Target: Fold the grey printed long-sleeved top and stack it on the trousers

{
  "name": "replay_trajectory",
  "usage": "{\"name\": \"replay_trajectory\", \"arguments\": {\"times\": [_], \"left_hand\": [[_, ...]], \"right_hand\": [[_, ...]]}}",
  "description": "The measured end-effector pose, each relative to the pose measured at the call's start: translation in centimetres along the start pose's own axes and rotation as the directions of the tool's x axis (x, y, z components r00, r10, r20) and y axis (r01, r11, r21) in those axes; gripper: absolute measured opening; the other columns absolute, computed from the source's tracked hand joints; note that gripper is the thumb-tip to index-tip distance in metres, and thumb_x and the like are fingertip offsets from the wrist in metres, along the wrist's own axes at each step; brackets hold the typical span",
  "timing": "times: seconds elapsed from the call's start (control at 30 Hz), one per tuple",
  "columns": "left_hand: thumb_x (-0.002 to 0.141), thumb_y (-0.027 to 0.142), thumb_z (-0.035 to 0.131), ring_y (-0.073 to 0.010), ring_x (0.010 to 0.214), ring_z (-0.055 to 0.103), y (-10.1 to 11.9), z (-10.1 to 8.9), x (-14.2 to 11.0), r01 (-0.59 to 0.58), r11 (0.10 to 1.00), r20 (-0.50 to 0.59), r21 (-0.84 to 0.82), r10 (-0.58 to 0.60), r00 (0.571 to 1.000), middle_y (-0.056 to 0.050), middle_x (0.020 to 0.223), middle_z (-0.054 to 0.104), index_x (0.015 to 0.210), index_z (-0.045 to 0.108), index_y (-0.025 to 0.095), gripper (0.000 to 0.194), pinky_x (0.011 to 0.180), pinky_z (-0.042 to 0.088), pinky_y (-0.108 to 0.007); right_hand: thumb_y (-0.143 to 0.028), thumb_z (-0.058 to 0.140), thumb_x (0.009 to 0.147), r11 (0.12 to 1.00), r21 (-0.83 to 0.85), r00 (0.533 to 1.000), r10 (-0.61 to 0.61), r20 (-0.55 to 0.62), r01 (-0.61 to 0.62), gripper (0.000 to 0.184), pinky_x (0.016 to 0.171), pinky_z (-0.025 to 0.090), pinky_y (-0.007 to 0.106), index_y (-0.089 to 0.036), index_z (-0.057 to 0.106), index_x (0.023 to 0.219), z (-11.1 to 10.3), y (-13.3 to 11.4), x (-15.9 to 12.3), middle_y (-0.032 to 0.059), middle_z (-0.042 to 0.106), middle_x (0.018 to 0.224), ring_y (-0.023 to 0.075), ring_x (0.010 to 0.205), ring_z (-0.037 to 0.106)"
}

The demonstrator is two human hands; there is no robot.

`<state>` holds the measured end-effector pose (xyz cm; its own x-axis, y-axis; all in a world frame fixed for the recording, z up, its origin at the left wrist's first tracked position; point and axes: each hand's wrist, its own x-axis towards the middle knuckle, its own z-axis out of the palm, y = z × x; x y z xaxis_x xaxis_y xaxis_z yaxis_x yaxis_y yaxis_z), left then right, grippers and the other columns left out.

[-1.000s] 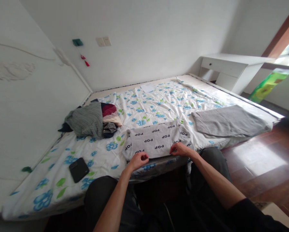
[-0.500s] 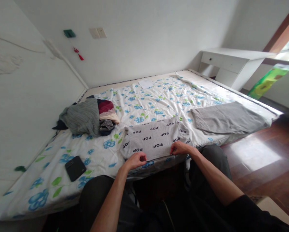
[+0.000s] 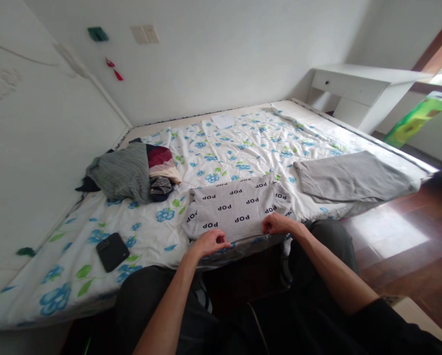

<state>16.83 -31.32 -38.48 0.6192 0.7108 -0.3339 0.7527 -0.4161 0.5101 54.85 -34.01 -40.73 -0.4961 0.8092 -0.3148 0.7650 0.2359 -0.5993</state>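
L+R fingers (image 3: 269, 224) at grey POP tee (image 3: 235, 212)'s near edge

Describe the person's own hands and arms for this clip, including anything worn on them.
The left hand and right hand are bare, with no gloves, rings or watch visible. The right forearm is uncovered, ending at a black sleeve. Dark trousers show below.

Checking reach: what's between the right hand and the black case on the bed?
Head view: the POP-print grey garment, the left hand, then white blue-flowered bedding.
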Motion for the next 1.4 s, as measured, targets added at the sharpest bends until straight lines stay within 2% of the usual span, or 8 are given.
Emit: {"name": "replay_trajectory", "arguments": {"times": [0.4,0.57,0.8,1.0,1.13,1.23,1.3,1.4], "left_hand": [[0.088,0.039,0.08,-0.0243,0.09,0.068,-0.2,1.4,1.0,0.019,0.997,0.0,0.078,-0.019,1.0,-0.003,0.095,0.077,0.09,0.073,0.026,0.015,0.077,0.04,-0.031],[0.087,0.033,0.076,-0.0236,0.087,0.068,0.7,1.3,0.9,-0.013,0.994,0.01,0.108,0.012,1.0,-0.002,0.096,0.078,0.096,0.075,0.026,0.012,0.074,0.039,-0.031],[0.088,0.034,0.071,-0.0208,0.086,0.07,0.3,0.1,1.1,-0.011,0.999,0.062,0.033,0.009,0.998,-0.002,0.092,0.081,0.095,0.083,0.025,0.017,0.077,0.042,-0.029],[0.096,0.049,0.063,-0.0203,0.071,0.067,0.0,-0.4,2.4,0.178,0.982,0.133,-0.059,-0.169,0.977,-0.003,0.075,0.078,0.084,0.086,0.023,0.036,0.07,0.042,-0.031],[0.087,0.056,0.074,-0.0202,0.072,0.069,-1.0,-1.2,3.9,0.274,0.941,0.273,-0.198,-0.216,0.938,-0.004,0.074,0.079,0.078,0.084,0.022,0.036,0.07,0.047,-0.03],[0.075,0.067,0.087,-0.0222,0.079,0.075,-2.5,-2.9,5.3,0.335,0.884,0.479,-0.325,-0.152,0.865,-0.005,0.081,0.083,0.083,0.084,0.023,0.045,0.075,0.055,-0.031],[0.072,0.069,0.092,-0.0244,0.084,0.079,-3.6,-4.5,6.4,0.323,0.873,0.542,-0.365,-0.083,0.836,-0.007,0.09,0.086,0.094,0.086,0.023,0.052,0.079,0.059,-0.033],[0.079,0.063,0.088,-0.029,0.097,0.083,-5.4,-6.7,8.3,0.182,0.914,0.322,-0.361,-0.061,0.945,-0.011,0.105,0.089,0.115,0.087,0.021,0.055,0.089,0.063,-0.039]], "right_hand": [[-0.016,0.09,0.073,0.991,-0.096,0.995,0.097,0.032,-0.094,0.025,0.079,0.048,0.028,-0.024,0.086,0.097,0.3,-1.6,0.8,0.0038,0.082,0.098,0.0249,0.091,0.073],[-0.005,0.077,0.076,0.984,-0.157,0.996,0.084,-0.009,-0.085,0.042,0.079,0.045,0.028,-0.023,0.083,0.114,0.6,-1.7,0.7,0.0053,0.082,0.107,0.0245,0.097,0.073],[-0.006,0.074,0.079,0.994,-0.096,0.997,0.056,0.056,-0.051,0.031,0.076,0.043,0.024,-0.023,0.085,0.103,-0.6,-1.2,0.2,0.0001,0.08,0.095,0.0184,0.089,0.071],[-0.01,0.079,0.081,0.973,-0.206,0.987,0.125,0.097,-0.103,0.027,0.078,0.047,0.027,-0.022,0.089,0.103,-0.4,-2.7,0.9,0.0049,0.085,0.1,0.0236,0.094,0.076],[-0.032,0.086,0.088,0.961,-0.198,0.965,0.22,0.14,-0.191,0.015,0.08,0.051,0.029,-0.023,0.091,0.099,-0.5,-3.6,1.8,0.0078,0.086,0.097,0.027,0.094,0.078],[-0.051,0.082,0.096,0.952,-0.167,0.946,0.283,0.159,-0.257,0.031,0.081,0.054,0.031,-0.021,0.091,0.097,-0.8,-3.9,2.4,0.0111,0.086,0.1,0.029,0.096,0.08],[-0.048,0.075,0.102,0.947,-0.168,0.941,0.299,0.161,-0.272,0.033,0.083,0.054,0.032,-0.02,0.092,0.098,-1.0,-4.0,2.8,0.0133,0.087,0.104,0.0299,0.099,0.081],[-0.036,0.067,0.103,0.949,-0.179,0.944,0.289,0.157,-0.261,0.03,0.086,0.055,0.032,-0.021,0.093,0.099,-0.9,-4.0,3.1,0.0141,0.088,0.104,0.0302,0.102,0.082]]}}
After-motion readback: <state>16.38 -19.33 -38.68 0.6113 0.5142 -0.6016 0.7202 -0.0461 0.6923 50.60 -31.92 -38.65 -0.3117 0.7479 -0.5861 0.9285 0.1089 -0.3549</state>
